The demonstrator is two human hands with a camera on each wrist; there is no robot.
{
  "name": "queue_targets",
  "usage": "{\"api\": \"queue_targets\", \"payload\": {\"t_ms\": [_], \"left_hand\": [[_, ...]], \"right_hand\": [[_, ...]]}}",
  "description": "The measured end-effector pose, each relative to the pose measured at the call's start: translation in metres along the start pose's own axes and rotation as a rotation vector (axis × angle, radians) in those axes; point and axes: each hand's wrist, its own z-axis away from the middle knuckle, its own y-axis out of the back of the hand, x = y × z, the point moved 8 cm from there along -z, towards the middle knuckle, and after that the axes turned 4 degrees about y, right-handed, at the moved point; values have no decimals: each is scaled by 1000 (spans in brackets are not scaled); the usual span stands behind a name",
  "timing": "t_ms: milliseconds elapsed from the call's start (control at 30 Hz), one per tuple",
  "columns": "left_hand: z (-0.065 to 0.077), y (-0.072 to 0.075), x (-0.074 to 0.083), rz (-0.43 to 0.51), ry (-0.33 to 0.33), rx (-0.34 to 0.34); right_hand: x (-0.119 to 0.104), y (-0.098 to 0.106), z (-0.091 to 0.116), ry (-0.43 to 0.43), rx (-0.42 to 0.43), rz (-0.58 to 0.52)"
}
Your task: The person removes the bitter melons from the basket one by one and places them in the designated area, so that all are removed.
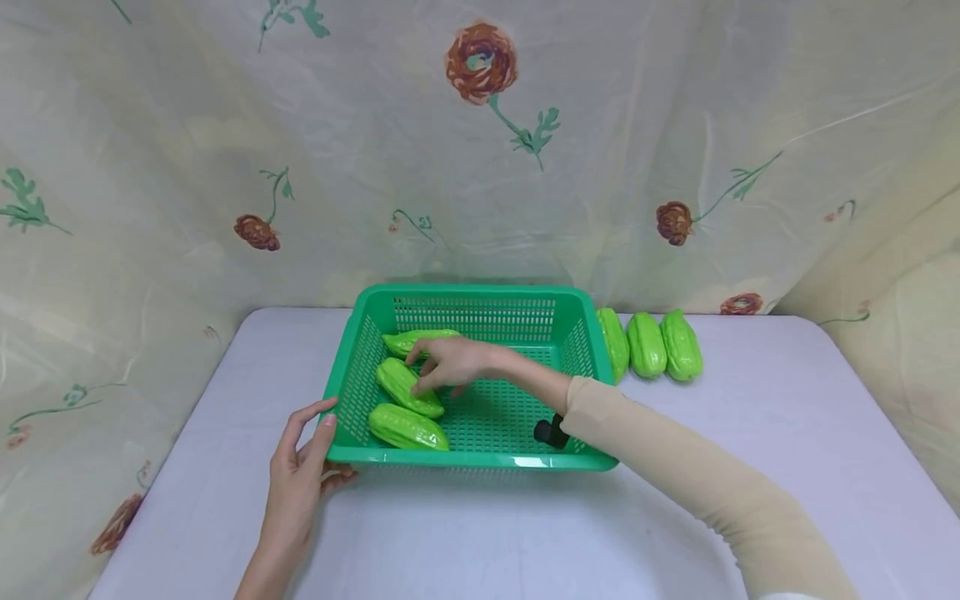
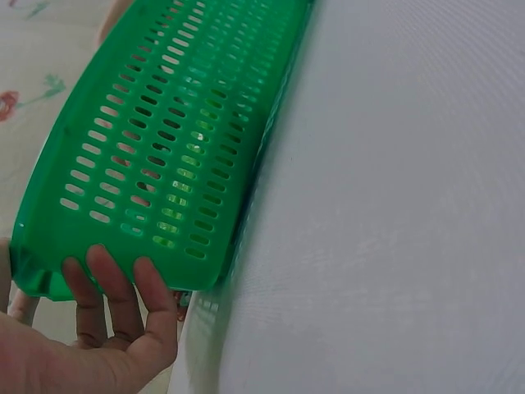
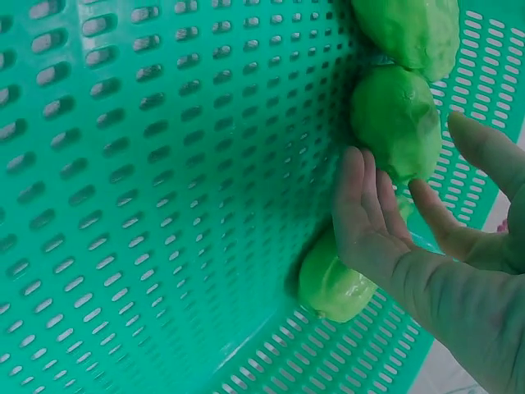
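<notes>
A green plastic basket (image 1: 491, 461) with slotted walls stands on the table. My left hand (image 1: 297, 475) holds its near left corner, thumb at the rim and fingertips against the outer wall (image 2: 123, 185). Three light green ridged gourds lie along the basket's left end: a far gourd (image 1: 408, 340), a middle gourd (image 1: 396, 382) and a near gourd (image 1: 408, 427). Reaching in from the right, my right hand (image 1: 459, 363) has its fingers loosely bent over the middle gourd. The right wrist view shows the thumb spread apart and fingertips right at that gourd's end (image 3: 398, 123).
Right of the basket, three more gourds stand side by side on the white table (image 1: 780, 433), the rightmost gourd (image 1: 681, 346) fully in sight. A flowered curtain (image 1: 570, 208) hangs behind. A small black device (image 1: 551, 432) shows below my right wrist.
</notes>
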Motion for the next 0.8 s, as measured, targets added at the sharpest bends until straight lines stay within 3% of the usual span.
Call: {"api": "queue_targets", "payload": {"t_ms": [500,800], "left_hand": [[-1,0,-1,-10,5,4],[-1,0,-2,0,5,2]], "right_hand": [[4,-6,-1,-25,-21,-20],[1,-3,1,2,-23,-36]]}}
